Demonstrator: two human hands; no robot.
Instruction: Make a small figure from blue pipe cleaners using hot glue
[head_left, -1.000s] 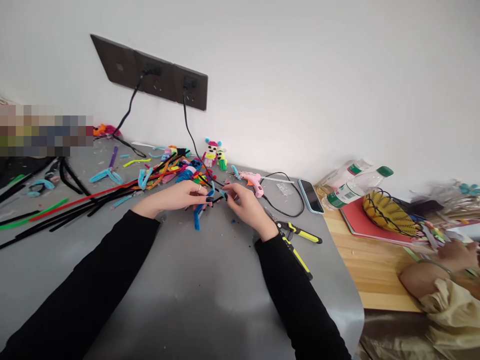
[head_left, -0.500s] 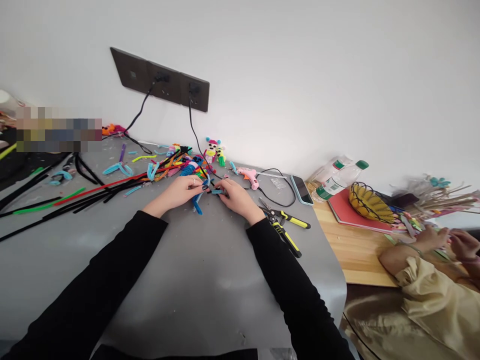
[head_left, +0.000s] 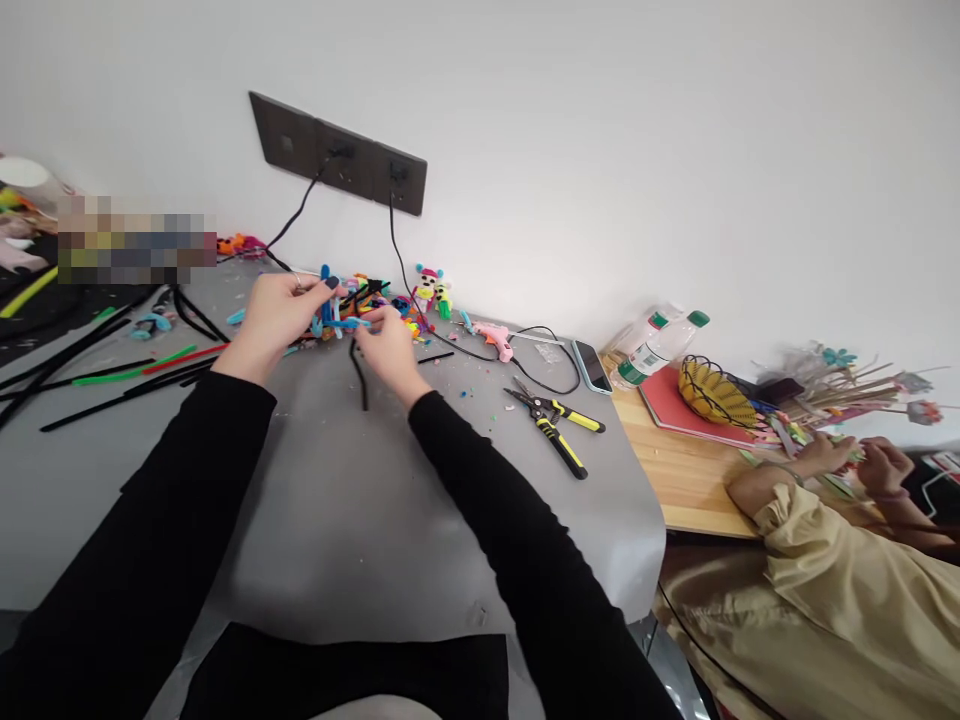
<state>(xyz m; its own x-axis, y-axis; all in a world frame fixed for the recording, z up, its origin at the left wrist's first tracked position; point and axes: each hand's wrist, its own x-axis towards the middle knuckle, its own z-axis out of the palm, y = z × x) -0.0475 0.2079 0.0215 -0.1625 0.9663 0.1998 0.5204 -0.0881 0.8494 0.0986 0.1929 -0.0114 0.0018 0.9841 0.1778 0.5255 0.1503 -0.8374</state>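
My left hand (head_left: 281,315) pinches a blue pipe cleaner (head_left: 326,300) upright between thumb and fingers, above the far part of the table. My right hand (head_left: 391,352) is closed close beside it, with its fingertips on a lighter blue part (head_left: 349,323) of the same bent piece. A short black pipe cleaner (head_left: 362,380) hangs down below my right fingers; whether they grip it I cannot tell. Just behind my hands lies a pile of colourful pipe cleaner pieces (head_left: 371,290). Two small pipe cleaner figures (head_left: 426,288) stand against the wall.
A pink glue gun (head_left: 495,338), a phone (head_left: 592,366) and yellow-black wire strippers (head_left: 559,425) lie to the right. Long black pipe cleaners (head_left: 112,400) spread at left. Bottles (head_left: 660,350) and a wire basket (head_left: 716,395) stand near another person's hands (head_left: 847,460).
Both hands have moved left and away from me, lifting the blue piece toward the pile. A black pipe cleaner now hangs below my right hand. The view has shifted slightly.
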